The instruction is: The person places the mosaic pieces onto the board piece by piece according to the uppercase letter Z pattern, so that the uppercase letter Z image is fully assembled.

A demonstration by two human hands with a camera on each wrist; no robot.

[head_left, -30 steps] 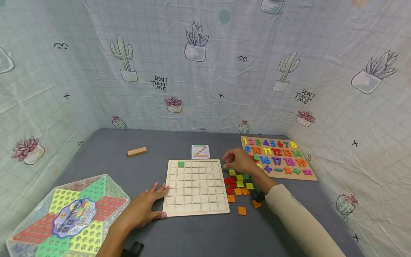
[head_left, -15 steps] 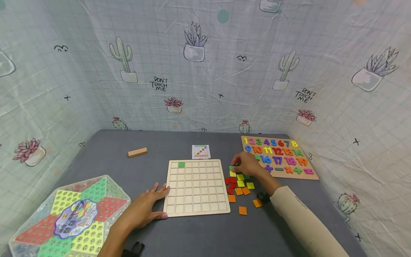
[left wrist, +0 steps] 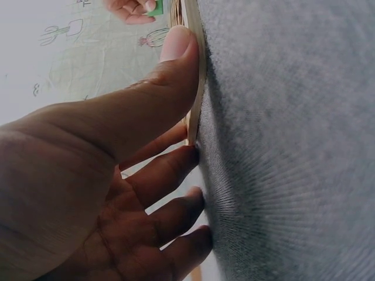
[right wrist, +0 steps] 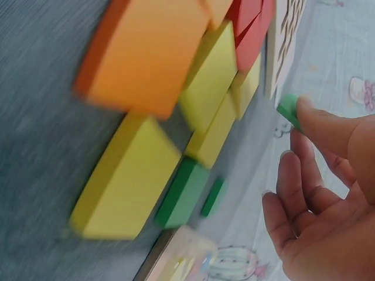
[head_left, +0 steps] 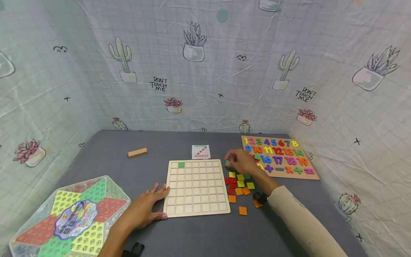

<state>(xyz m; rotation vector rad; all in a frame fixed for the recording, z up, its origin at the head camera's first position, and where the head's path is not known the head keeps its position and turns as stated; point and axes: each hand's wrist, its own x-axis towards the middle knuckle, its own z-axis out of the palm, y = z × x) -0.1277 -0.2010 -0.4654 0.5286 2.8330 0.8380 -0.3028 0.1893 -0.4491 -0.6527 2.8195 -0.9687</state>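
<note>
My right hand pinches a small green square tile between thumb and finger, held up off the table just right of the board's far corner. Its other fingers are loosely bent. A wooden grid board lies in the middle of the table, with one green tile in its far row, second cell from the left. My left hand rests at the board's left edge, fingers spread. In the left wrist view its thumb lies against the board's rim.
Loose yellow tiles, red pieces and orange tiles lie right of the board. Behind them is a number puzzle board. A pattern card, a wooden block and a star-patterned game box are also on the table.
My right hand first moved onto a green tile at the top of the pile, then lifted it up and to the left. My left hand stays at the board's edge.
</note>
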